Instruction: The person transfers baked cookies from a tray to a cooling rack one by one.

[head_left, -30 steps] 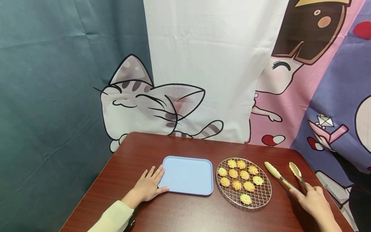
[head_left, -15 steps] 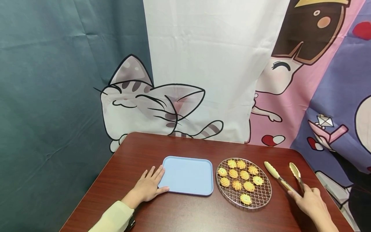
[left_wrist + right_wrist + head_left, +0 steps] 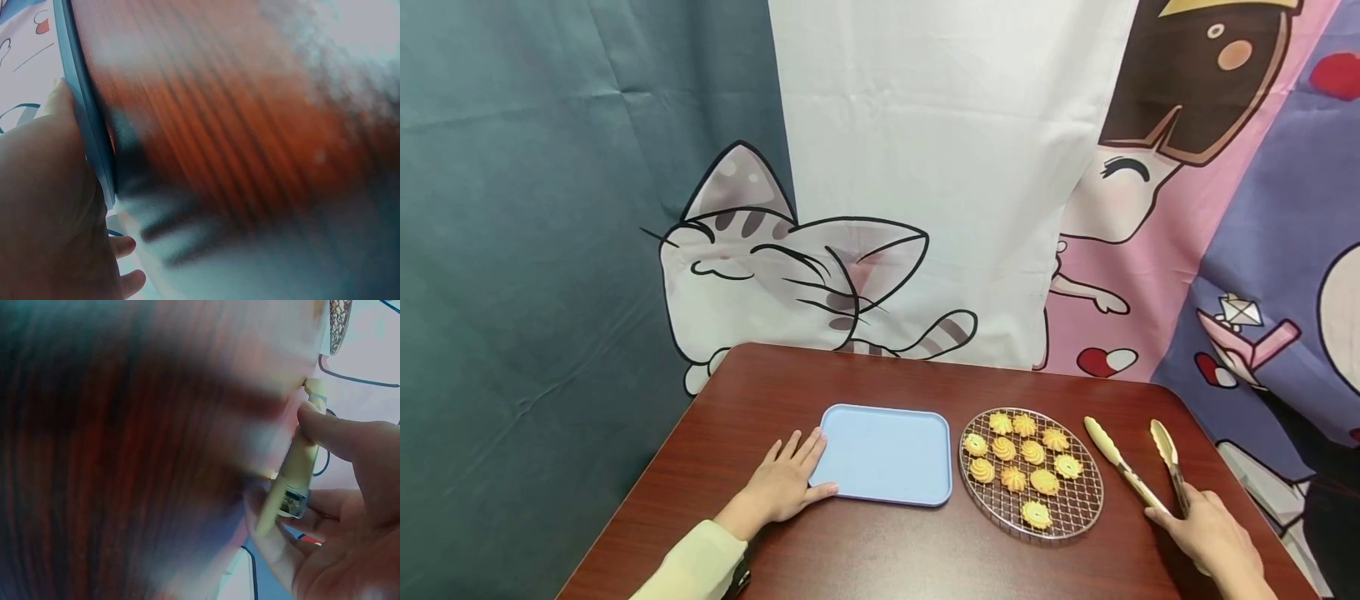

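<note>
In the head view my left hand (image 3: 778, 487) lies with spread, straight fingers against the left side of a light blue tray (image 3: 887, 454). Fingertips overlap its rim, and the thumb touches its near left corner. The left wrist view has this hand (image 3: 53, 206) beside the tray's dark-looking edge (image 3: 87, 100). At the right, my right hand (image 3: 1213, 529) holds metal tongs (image 3: 1123, 471) with pale cream tips. Their two arms stand spread apart, tips pointing away from me. In the right wrist view the thumb and fingers are on both sides of the tongs (image 3: 297, 462).
Between tray and tongs stands a round wire cooling rack (image 3: 1086, 508) with several piped golden cookies (image 3: 1032, 452) on it. All rest on a dark red-brown wooden table (image 3: 850, 558). A cartoon-printed curtain (image 3: 962, 167) hangs behind its far edge.
My right hand has shifted slightly toward me along the tongs, which still stand spread in nearly the same place. The left hand, tray, rack and cookies have not moved.
</note>
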The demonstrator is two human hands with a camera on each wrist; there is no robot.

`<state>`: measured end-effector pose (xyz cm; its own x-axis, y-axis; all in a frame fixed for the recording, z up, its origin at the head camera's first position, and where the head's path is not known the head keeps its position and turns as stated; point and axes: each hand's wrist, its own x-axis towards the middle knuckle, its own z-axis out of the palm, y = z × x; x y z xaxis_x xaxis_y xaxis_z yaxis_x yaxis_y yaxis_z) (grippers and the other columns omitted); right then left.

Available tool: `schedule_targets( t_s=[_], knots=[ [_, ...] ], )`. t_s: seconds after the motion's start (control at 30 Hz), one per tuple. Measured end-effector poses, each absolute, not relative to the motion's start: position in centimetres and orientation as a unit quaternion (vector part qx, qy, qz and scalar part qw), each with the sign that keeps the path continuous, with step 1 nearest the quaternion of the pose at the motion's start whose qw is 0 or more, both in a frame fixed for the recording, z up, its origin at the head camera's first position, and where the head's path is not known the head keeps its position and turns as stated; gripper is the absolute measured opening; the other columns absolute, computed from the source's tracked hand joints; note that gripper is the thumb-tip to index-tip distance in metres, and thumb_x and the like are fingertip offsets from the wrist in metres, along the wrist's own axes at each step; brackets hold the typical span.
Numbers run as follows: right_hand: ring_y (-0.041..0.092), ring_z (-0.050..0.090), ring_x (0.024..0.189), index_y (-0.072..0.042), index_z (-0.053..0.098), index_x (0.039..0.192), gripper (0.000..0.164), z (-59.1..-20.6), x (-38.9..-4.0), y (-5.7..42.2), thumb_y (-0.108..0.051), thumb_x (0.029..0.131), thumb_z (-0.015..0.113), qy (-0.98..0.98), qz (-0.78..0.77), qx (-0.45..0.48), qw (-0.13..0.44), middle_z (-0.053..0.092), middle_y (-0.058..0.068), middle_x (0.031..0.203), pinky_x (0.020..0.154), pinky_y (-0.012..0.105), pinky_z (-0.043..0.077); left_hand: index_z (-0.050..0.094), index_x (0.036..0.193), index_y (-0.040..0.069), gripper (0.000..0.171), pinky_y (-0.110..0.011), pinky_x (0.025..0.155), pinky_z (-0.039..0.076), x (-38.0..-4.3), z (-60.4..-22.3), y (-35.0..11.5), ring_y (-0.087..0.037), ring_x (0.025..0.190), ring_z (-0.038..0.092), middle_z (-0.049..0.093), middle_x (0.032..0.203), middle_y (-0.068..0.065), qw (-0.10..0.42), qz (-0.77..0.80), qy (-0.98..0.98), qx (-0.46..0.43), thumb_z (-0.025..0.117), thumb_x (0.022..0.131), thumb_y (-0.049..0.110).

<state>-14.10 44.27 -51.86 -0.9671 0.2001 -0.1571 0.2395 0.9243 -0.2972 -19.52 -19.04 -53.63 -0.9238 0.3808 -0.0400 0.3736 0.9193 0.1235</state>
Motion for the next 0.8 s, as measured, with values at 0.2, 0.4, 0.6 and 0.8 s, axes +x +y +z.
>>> schedule_targets(
  t_s=[0.2, 0.4, 0.6, 0.8],
  knots=[
    [0.051, 0.056, 0.096, 0.017, 0.037, 0.137, 0.112, -51.94, -14.18, 44.34, -0.072, 0.078, 0.071, 0.976, -0.157, 0.121, 0.086, 0.053, 0.036, 0.105, 0.075, 0.065, 0.046, 0.028, 0.161, 0.011, 0.088, -0.059, 0.12, 0.021, -19.59, -53.61, -19.2, -0.039, 0.152, 0.024, 0.024, 0.168, -0.006, 0.034, 0.058, 0.979, 0.191, 0.042, 0.097, 0.07],
    [0.061, 0.049, 0.108, 0.017, 0.032, 0.141, 0.115, -52.21, -14.11, 44.34, -0.076, 0.081, 0.064, 0.976, -0.156, 0.119, 0.096, 0.046, 0.04, 0.115, 0.081, 0.07, 0.043, 0.029, 0.161, 0.011, 0.088, -0.06, 0.119, 0.022, -19.6, -53.56, -19.25, -0.04, 0.152, 0.024, 0.025, 0.167, -0.007, 0.035, 0.062, 0.979, 0.192, 0.043, 0.097, 0.07],
    [0.066, 0.039, 0.12, 0.02, 0.031, 0.141, 0.108, -52.21, -13.93, 44.06, -0.07, 0.088, 0.061, 0.981, -0.149, 0.102, 0.067, 0.037, 0.046, 0.126, 0.089, 0.076, 0.039, 0.03, 0.161, 0.011, 0.089, -0.06, 0.119, 0.022, -19.72, -53.71, -19.39, -0.04, 0.152, 0.024, 0.025, 0.167, -0.007, 0.035, 0.065, 0.979, 0.193, 0.042, 0.097, 0.071],
    [0.066, 0.038, 0.121, 0.02, 0.034, 0.14, 0.094, -51.95, -13.79, 43.74, -0.06, 0.095, 0.059, 0.987, -0.145, 0.069, 0.009, 0.037, 0.046, 0.129, 0.091, 0.076, 0.037, 0.03, 0.16, 0.011, 0.089, -0.059, 0.119, 0.022, -19.78, -53.53, -19.62, -0.04, 0.152, 0.024, 0.026, 0.167, -0.006, 0.032, 0.058, 0.979, 0.195, 0.043, 0.096, 0.071]
  ],
)
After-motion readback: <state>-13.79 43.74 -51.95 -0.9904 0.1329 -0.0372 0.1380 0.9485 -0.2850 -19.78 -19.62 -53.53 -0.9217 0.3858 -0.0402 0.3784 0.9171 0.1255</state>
